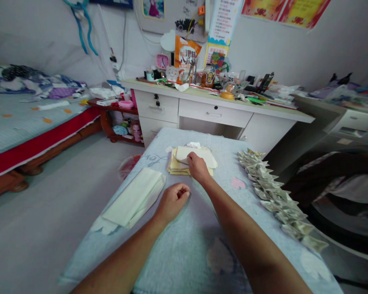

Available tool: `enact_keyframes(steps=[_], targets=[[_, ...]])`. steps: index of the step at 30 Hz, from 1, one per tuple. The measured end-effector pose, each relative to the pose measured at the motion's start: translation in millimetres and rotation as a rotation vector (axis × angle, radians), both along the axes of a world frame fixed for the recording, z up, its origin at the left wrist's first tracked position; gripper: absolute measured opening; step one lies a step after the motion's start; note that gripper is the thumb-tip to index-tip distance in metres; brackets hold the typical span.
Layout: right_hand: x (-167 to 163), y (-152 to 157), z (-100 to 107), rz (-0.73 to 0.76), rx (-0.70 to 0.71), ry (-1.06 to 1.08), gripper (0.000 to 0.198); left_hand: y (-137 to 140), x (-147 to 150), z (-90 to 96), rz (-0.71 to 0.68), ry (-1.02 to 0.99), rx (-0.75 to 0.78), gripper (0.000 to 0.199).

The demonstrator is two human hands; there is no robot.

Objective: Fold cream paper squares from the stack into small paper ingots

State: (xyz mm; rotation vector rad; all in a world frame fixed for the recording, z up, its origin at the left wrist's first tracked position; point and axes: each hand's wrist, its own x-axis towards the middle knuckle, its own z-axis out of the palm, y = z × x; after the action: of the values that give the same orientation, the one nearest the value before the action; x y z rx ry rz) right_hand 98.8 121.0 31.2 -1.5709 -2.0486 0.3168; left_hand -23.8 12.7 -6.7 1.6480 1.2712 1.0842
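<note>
A stack of yellow paper (174, 165) lies on the cloth-covered table (184, 245), with pale cream sheets (202, 155) on top. My right hand (198, 166) reaches to this stack, fingers pinched at the near edge of a cream paper sheet. Closer to me, my left hand (173, 200) rests just above or on the cloth, its fingers curled in and nothing visible in them. Left of it lies a thick folded bundle of pale paper (134, 198). Along the table's right side runs a row of pointed folded-paper pieces (271, 192).
Behind the table stands a white desk (214, 114) crowded with bottles, a clock and bags. A bed (33, 122) is at the left, a washing machine (349, 130) at the right. A reddish bin (130, 165) sits on the floor by the table's left edge.
</note>
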Motion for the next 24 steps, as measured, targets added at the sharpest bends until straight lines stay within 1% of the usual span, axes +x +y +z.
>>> enact_keyframes(steps=[3,7,12,16,21,24], targets=[[1.6,0.2,8.3,-0.011,-0.021,-0.014,0.02,-0.3,-0.2,0.6,0.01,-0.013,-0.015,0.013],[6.8,2.6,12.2,0.058,0.004,0.068,0.017,-1.2,-0.2,1.6,0.016,-0.028,-0.039,0.013],[11.3,7.4,4.0,0.077,0.026,0.2,0.007,-1.8,-0.1,2.5,0.018,-0.028,-0.048,0.014],[10.8,9.7,-5.8,0.09,0.049,0.204,0.001,-1.3,-0.1,0.9,0.023,-0.038,-0.03,0.013],[9.5,9.7,-11.3,0.096,0.074,0.189,0.01,-0.6,-0.5,-1.3,0.014,-0.019,-0.016,0.013],[9.7,8.7,-10.9,0.111,0.025,0.206,0.014,0.1,-1.1,-4.0,0.02,-0.026,-0.013,0.012]])
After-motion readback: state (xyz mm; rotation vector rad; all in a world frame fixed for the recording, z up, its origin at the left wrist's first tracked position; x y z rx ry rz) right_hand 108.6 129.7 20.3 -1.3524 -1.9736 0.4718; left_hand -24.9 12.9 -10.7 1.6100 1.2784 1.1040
